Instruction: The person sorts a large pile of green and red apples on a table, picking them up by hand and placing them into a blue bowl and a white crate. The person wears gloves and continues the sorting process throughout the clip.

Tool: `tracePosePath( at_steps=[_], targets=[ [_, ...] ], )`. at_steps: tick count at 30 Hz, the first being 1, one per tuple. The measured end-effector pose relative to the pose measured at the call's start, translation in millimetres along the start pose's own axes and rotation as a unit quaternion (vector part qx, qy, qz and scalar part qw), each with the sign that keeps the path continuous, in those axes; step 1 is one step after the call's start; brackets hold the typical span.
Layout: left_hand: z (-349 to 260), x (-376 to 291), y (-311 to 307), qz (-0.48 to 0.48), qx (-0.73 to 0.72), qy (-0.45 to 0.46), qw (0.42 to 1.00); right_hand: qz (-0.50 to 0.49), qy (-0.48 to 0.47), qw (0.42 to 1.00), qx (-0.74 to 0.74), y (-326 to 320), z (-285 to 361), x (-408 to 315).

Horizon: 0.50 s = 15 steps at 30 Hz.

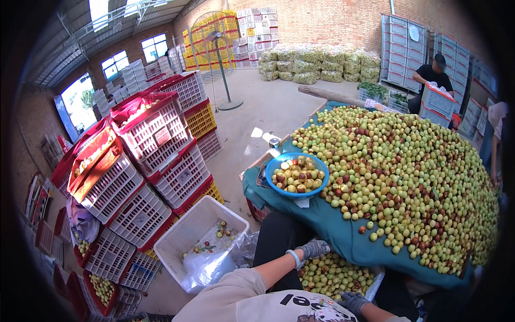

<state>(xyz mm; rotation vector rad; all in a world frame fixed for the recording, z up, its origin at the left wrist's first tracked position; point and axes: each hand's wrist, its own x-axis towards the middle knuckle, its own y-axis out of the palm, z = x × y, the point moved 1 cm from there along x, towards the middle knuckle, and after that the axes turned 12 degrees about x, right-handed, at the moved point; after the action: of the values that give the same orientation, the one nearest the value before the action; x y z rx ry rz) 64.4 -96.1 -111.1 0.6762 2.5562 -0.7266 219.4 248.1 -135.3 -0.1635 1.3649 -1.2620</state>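
A container of green and brownish jujubes (334,275) is before my lap, with a clear plastic liner (378,277) showing at its right edge. My left hand (316,249), in a grey knit glove, lies at its far left edge beside the hanging teal cloth; the fingertips are partly hidden. My right hand (354,302), gloved too, touches the near right edge and the fruit there. Just beyond, a large heap of jujubes (402,181) covers the table with its teal cloth (342,237). A blue basin (275,187) of larger, browner jujubes stands at the table's left corner.
At my left is a white plastic tub (173,237) with loose fruit and plastic film. Stacked crates (139,225) rise beyond it. A pedestal fan (223,68) and filled bags (310,66) stand farther back. A co-worker (434,80) handles a crate; another person's arm (495,141) reaches in at right.
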Motion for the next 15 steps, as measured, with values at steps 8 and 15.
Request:
tracePosePath(
  at_steps=[8,15],
  targets=[
    [-21.5,-6.8,-14.7,0.075,0.067,0.021,0.995,0.074,0.097,0.987,0.103,21.2,-40.7,-19.2],
    [-94.0,-33.4,-46.6,0.001,-0.115,0.157,0.981,-0.412,-0.022,0.843,0.345,-171.4,21.8,-41.6]
  ],
)
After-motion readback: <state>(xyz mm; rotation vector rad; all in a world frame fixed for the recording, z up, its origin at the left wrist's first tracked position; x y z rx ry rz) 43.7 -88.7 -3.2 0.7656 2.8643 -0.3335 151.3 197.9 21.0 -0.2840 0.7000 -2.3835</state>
